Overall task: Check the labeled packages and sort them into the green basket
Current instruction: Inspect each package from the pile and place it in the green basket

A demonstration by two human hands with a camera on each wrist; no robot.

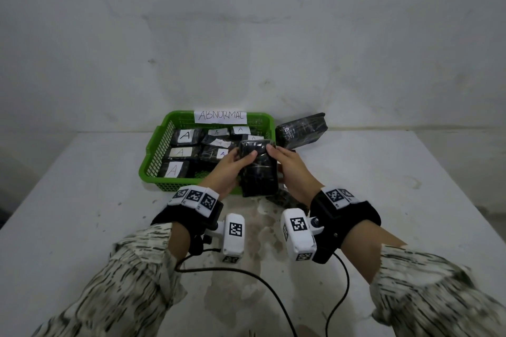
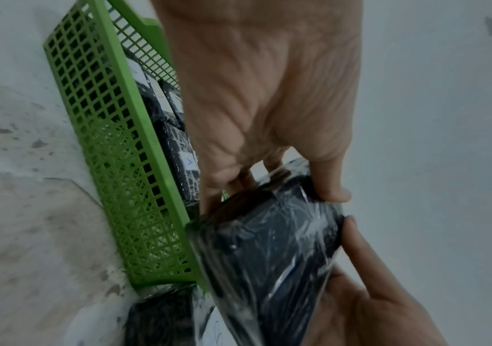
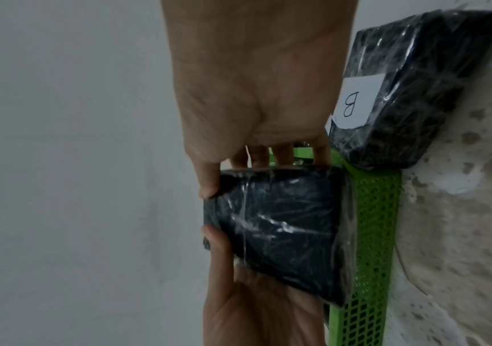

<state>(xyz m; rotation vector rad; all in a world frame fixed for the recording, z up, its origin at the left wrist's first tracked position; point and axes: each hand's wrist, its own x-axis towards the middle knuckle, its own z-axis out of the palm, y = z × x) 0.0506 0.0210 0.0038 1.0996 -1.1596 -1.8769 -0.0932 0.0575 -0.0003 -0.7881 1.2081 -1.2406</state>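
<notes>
Both hands hold one black wrapped package (image 1: pixel 258 169) upright, long axis pointing away, no label facing up: left hand (image 1: pixel 228 169) grips its left edge, right hand (image 1: pixel 293 169) its right. It hangs over the green basket (image 1: pixel 157 142)'s near right corner, basket lying ahead-left.

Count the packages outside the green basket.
3. Held package, gripped by left hand and right hand at the green basket's near edge; B-labelled package beside the basket's right side; third package on the table under the hands, mostly hidden. Others may be hidden.
</notes>
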